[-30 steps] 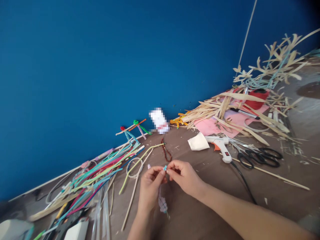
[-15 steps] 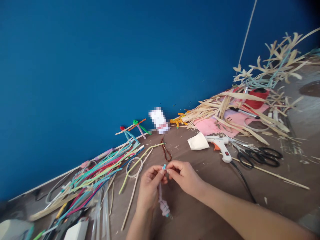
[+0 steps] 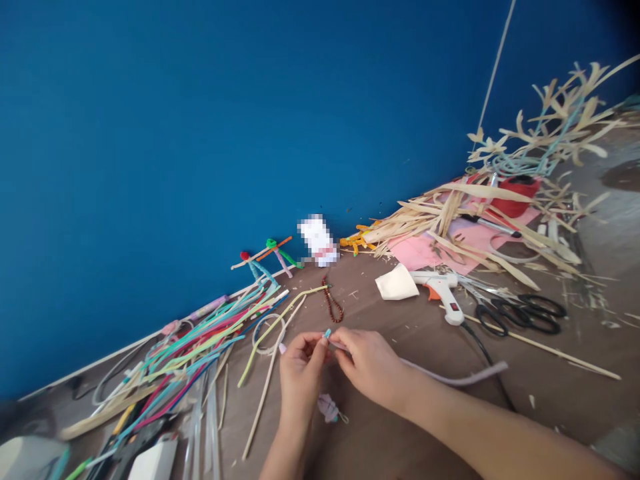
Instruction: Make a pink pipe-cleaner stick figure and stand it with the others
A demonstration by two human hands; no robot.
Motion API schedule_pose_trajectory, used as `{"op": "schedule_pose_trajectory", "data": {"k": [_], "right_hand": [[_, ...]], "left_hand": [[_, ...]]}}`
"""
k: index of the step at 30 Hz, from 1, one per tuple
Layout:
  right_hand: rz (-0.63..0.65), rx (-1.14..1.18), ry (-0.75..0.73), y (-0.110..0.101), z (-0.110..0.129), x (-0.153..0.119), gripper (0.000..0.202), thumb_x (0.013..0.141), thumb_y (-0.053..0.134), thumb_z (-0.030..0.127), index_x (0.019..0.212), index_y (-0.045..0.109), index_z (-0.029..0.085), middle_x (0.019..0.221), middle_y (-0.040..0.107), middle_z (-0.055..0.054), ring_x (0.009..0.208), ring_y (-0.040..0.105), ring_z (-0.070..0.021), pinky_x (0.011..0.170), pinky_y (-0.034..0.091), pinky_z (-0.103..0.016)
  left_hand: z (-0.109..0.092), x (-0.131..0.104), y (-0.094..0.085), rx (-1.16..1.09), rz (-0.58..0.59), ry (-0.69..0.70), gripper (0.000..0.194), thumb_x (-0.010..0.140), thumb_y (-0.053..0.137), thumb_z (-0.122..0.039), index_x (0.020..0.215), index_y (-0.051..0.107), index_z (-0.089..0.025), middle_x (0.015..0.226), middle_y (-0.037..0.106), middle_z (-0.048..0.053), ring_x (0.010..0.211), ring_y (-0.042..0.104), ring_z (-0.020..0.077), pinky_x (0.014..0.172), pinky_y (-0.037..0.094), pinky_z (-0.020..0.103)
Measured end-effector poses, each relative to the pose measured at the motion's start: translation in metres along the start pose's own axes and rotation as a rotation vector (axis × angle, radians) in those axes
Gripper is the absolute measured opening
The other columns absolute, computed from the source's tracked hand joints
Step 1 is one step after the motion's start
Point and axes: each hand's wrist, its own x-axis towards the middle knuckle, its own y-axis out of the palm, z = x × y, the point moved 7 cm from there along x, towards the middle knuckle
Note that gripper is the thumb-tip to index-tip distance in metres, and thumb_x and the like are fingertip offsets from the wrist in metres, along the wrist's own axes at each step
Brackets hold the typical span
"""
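Deep blue wall (image 3: 200,133) fills the upper half of the view, and below it spreads a brown tabletop (image 3: 430,427). Dried leaf strips (image 3: 450,197) are heaped at the right, partly over a pink sheet (image 3: 413,253); colourful pipe cleaners (image 3: 210,347) lie bunched at the left.

Between them, the right forearm slants in from the lower right corner, while the left rises more steeply from the bottom edge. The right hand (image 3: 367,363) and left hand (image 3: 303,373) meet at their fingertips, fingers curled. Black-handled scissors (image 3: 515,308) and a white glue gun (image 3: 445,293) lie beyond the right wrist.

A lavender pipe cleaner (image 3: 450,381) runs past that wrist, its near part pinched between right thumb and forefinger. Below the hands, beside the left wrist, is a small lavender wrapped piece (image 3: 328,408); whether it hangs or rests is unclear. Past the fingertips lies a brown bead string (image 3: 329,303). Smallest, a light-blue tip (image 3: 328,333) pokes up where left thumb and forefinger press together on it.
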Motion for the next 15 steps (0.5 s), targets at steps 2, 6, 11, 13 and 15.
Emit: {"op": "schedule_pose_trajectory", "data": {"k": [2,6,11,13,15], "right_hand": [[0.016,-0.086,-0.003,0.000,0.001,-0.001,0.013,0.078,0.041,0.015,0.087,0.050,0.018,0.078,0.061,-0.003,0.072,0.057,-0.0153,0.061,0.035,-0.023],[0.018,-0.169,-0.025,0.001,0.004,-0.001,0.010,0.080,0.039,0.015,0.082,0.048,0.018,0.076,0.060,-0.003,0.068,0.056,-0.0149,0.058,0.033,-0.024],[-0.011,-0.151,-0.021,0.001,0.003,0.000,0.011,0.081,0.038,0.017,0.079,0.049,0.018,0.072,0.059,-0.002,0.066,0.055,-0.0141,0.057,0.032,-0.024],[-0.018,-0.135,-0.015,0.000,0.002,0.001,0.010,0.080,0.039,0.017,0.078,0.049,0.017,0.071,0.059,-0.002,0.066,0.055,-0.0140,0.057,0.032,-0.023],[-0.023,-0.116,-0.014,-0.001,0.001,0.001,0.011,0.080,0.039,0.017,0.078,0.049,0.017,0.071,0.059,-0.003,0.065,0.055,-0.0137,0.057,0.032,-0.023]], "left_hand": [[-0.004,-0.001,0.001,0.065,0.004,0.023,0.017,0.067,0.058,-0.029,0.072,0.057,-0.013,0.058,0.057,0.000,0.052,0.051,0.0102,0.052,0.042,0.022],[-0.010,-0.002,0.001,0.194,-0.002,0.085,0.016,0.069,0.055,-0.029,0.071,0.057,-0.013,0.059,0.058,0.001,0.054,0.052,0.0121,0.053,0.042,0.022],[-0.016,-0.005,-0.002,0.370,-0.024,0.185,0.015,0.069,0.054,-0.027,0.073,0.061,-0.015,0.066,0.062,0.005,0.061,0.055,0.0159,0.059,0.042,0.026],[-0.021,-0.005,-0.001,0.419,-0.028,0.224,0.013,0.069,0.054,-0.025,0.072,0.062,-0.017,0.067,0.062,0.005,0.063,0.055,0.0167,0.061,0.042,0.026],[-0.026,-0.006,0.000,0.432,-0.026,0.263,0.011,0.068,0.054,-0.023,0.070,0.064,-0.018,0.066,0.061,0.005,0.063,0.054,0.0173,0.062,0.041,0.027]]}}
